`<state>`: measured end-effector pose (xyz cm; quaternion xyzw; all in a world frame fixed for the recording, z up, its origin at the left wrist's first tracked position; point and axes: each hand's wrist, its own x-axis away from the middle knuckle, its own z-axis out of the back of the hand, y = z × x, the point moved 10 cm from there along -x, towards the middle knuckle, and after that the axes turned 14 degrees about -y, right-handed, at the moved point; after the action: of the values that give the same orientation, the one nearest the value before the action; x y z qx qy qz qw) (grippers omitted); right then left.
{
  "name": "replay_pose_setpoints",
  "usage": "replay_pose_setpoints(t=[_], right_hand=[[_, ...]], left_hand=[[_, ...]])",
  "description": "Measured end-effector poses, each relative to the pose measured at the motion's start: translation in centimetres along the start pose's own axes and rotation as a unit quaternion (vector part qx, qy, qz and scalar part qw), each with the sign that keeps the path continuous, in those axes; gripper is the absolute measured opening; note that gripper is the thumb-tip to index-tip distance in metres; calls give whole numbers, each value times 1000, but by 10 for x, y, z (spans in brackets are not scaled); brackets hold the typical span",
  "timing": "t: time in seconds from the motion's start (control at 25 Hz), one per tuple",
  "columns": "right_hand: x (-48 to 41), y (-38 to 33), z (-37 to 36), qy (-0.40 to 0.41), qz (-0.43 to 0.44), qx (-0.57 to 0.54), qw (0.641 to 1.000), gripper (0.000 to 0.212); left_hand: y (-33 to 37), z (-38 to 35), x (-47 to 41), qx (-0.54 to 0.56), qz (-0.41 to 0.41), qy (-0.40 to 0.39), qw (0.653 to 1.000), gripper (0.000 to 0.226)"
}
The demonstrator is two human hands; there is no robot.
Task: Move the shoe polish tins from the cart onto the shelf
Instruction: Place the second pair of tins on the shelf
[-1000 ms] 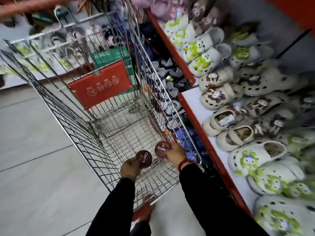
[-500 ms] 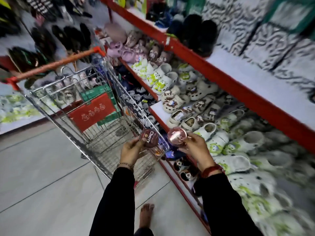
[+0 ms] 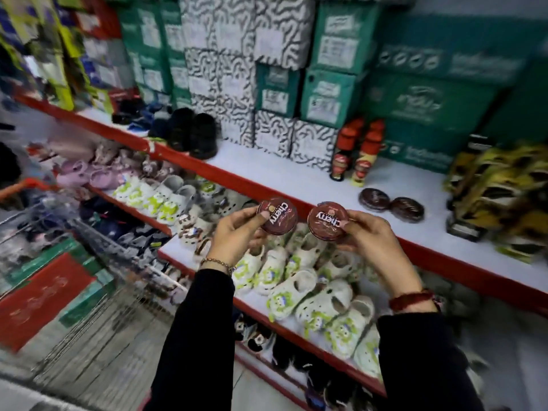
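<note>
Step in hand: carry phase. You hold one tin in each hand, lifted in front of the shelving, not yet set down.

Left hands state: your left hand (image 3: 237, 235) is closed on a round dark-brown metal shoe polish tin with "Cherry" lettering on its lid (image 3: 277, 215), thumb on the lid face, fingers behind it. The tin is tilted with its lid toward you.

Right hands state: your right hand (image 3: 372, 235) is closed on a second round dark-brown "Cherry" tin (image 3: 326, 221), thumb on the right of the lid, fingers underneath. It sits just beside the first tin, apart from it.

Destination: the white shelf with a red front edge (image 3: 296, 176). Both held tins hang level with its front edge, not over the board.

Tins already placed: two flat dark-brown round tins (image 3: 390, 204) lie side by side on the shelf, touching or nearly so, near two red-capped polish bottles (image 3: 357, 155) and left of a yellow-and-black stack of packets (image 3: 498, 197).

Source: the wire shopping cart (image 3: 89, 280) is at lower left, blurred; you cannot tell whether more tins remain in it.

Next move, judged: reach forward and right over the red edge, turn each tin lid-up, and lay it flat on bare shelf beside the placed pair. Keep clear of the bottles, which look easy to tip.
</note>
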<state>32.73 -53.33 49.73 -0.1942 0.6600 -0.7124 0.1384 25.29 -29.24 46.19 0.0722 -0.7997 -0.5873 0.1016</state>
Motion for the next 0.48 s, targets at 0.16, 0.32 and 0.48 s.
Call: replay_pose_setpoints(t=[0.16, 0.32, 0.48], right_hand=[[18, -15, 88, 136, 6, 104, 985, 33], [24, -26, 141, 235, -1, 178, 956, 22], [13, -12, 164, 248, -64, 221, 941, 22]], left_hand=[[12, -71, -45, -86, -11, -54, 995, 20], [29, -133, -83, -312, -49, -64, 947, 31], [25, -163, -107, -458, -27, -76, 885, 28]])
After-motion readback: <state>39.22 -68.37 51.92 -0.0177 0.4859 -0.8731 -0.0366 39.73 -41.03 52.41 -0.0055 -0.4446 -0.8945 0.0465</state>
